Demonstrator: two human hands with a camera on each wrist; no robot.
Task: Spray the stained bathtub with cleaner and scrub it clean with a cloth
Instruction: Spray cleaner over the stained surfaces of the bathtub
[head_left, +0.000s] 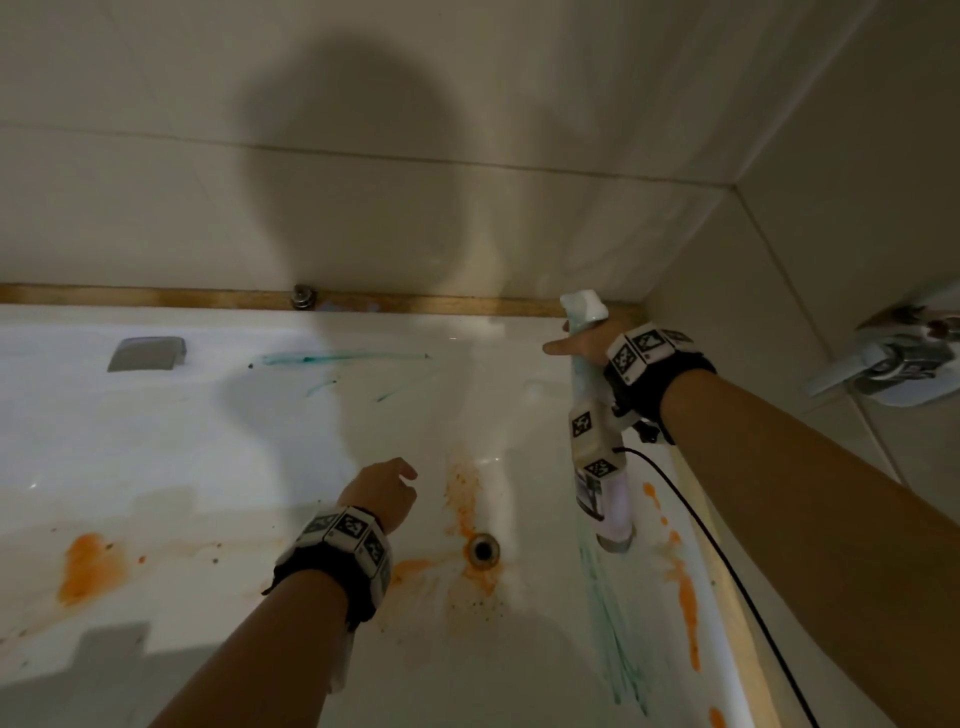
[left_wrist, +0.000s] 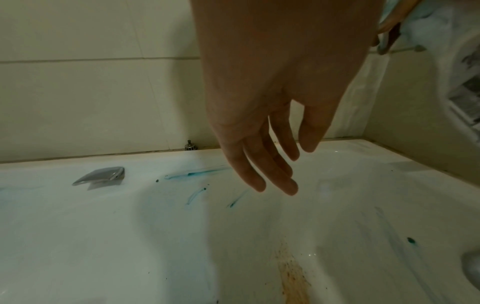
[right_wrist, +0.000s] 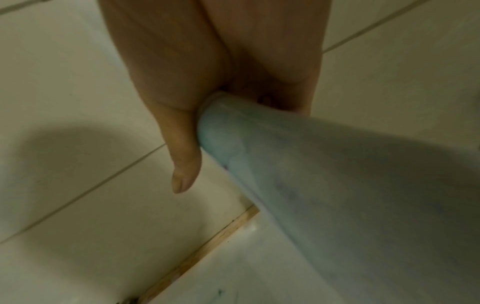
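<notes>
In the head view, at about 2 o'clock above the bathtub (head_left: 260, 467), the right hand (head_left: 587, 345) is wrapped round the neck of a spray bottle (head_left: 602, 499), whose body hangs down toward the near end of the tub while the white spray head sits up by the far rim. The forefinger points toward 9 o'clock, off the trigger as far as can be told. The left hand (head_left: 384, 493) hangs relaxed over the tub floor, holding nothing. Orange stains (head_left: 91, 566) lie at 8 o'clock and around the drain (head_left: 484, 548) at 6 o'clock; teal streaks (head_left: 343, 357) mark the far wall at 11 o'clock. No cloth is visible.

In the left wrist view, the left hand (left_wrist: 272, 123) shows loose, straight fingers well above the white surface; the grip is released. A brown stain (left_wrist: 293, 281) lies below at 6 o'clock.

In the right wrist view, the right hand (right_wrist: 221, 72) grasps the bottle (right_wrist: 337, 195), thumb lying alongside; the picture is blurred.

Judgement: the spraying step is in hand. To do it well, the nozzle should be turned toward the stains, forefinger on the trigger, coverage starting at the drain. The stains lie below and toward 7 o'clock of the right grip, well apart.
</notes>
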